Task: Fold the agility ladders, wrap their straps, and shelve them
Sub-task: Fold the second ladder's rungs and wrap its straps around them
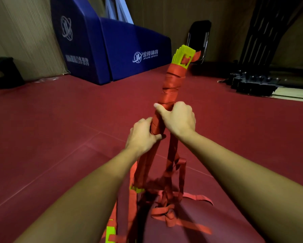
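Gripping strap-wrapped ladder bundle (171, 88), hands (177, 118) hiding middle.

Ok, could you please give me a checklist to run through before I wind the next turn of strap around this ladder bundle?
1. Right hand grips the wrapped bundle: ok.
2. Left hand holds the bundle just below the right: ok.
3. Yellow rungs stacked together at the top end: ok.
4. Wound turns tight: cannot tell; they cross unevenly.
5. Loose strap free to feed: not ok; it lies knotted in a heap on the floor.
6. Lower rung ends aligned: cannot tell; straps hide them.
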Motion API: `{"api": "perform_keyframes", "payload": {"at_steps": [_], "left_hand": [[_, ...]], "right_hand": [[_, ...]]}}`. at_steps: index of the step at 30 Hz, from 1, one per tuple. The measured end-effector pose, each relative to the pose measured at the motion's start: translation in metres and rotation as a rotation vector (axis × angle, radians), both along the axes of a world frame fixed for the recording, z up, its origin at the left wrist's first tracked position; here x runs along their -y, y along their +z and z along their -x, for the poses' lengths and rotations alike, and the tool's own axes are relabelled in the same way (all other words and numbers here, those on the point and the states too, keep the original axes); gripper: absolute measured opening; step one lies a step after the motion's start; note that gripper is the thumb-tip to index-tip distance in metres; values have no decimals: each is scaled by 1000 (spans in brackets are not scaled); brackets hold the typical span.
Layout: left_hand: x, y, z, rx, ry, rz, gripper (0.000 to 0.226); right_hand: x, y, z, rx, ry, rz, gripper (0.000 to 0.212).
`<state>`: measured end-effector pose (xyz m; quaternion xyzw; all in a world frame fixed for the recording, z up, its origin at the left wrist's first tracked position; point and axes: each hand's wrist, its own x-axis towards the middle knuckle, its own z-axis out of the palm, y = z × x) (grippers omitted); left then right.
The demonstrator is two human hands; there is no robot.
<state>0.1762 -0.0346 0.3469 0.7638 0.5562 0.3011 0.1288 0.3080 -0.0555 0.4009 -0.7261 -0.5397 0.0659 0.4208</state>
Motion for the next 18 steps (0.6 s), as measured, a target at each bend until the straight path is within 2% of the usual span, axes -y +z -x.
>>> {"api": "perform_keyframes", "payload": {"at_steps": [3,5,7,9,11,15,18], "left_hand": [[1,5,2,49,-65,91,37],[2,10,4,177,-167,285,39],[2,9,6,316,-243,455,34],[0,5,7,400,-267,508,29],[-2,2,8,418,-254,463,32],[-8,0,9,261,-48,243,54],[-1,4,9,155,46,189,65]], "right_hand": [[-5,-2,-4,-76,117,-8,60],[-6,0,-6,-110,186,-19,54],[-6,1,-8,-139,211,-25,57],[-7,1,-7,-126,206,-26,60],[-8,-1,-7,-87,212,-36,59],[-2,-2,3,58,198,-48,60],[3,0,11,209,153,-52,68]]}}
